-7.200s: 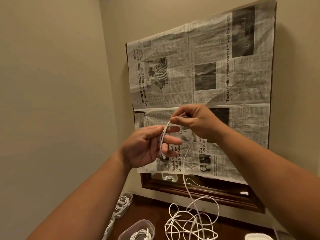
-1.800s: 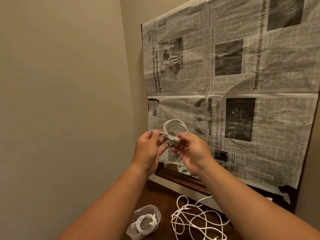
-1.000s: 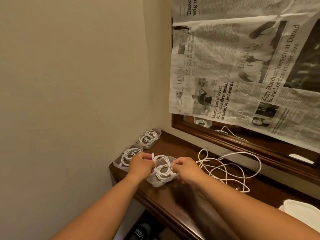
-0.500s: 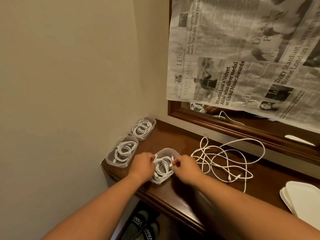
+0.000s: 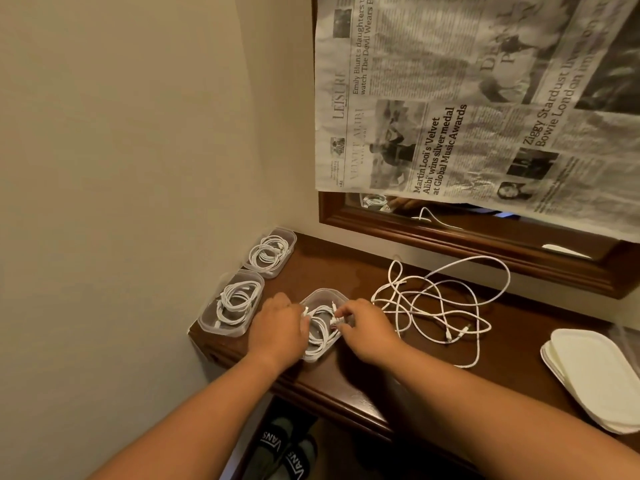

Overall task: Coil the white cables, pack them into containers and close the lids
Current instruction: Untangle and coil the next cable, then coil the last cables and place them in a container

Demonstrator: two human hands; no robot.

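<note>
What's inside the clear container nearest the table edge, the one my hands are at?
A coiled white cable lies in the container; the right hand pinches it, the left hand touches it. The hands cover both sides of the coil.

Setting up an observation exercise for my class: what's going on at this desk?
A person is tucking a coiled cable into the nearest container on the desk. The left hand grips the coil while the right hand pinches its end. A second container and a third container by the wall each hold a coil; none has a lid. Loose cables lie tangled to the right, a stack of lids beyond them.
</note>
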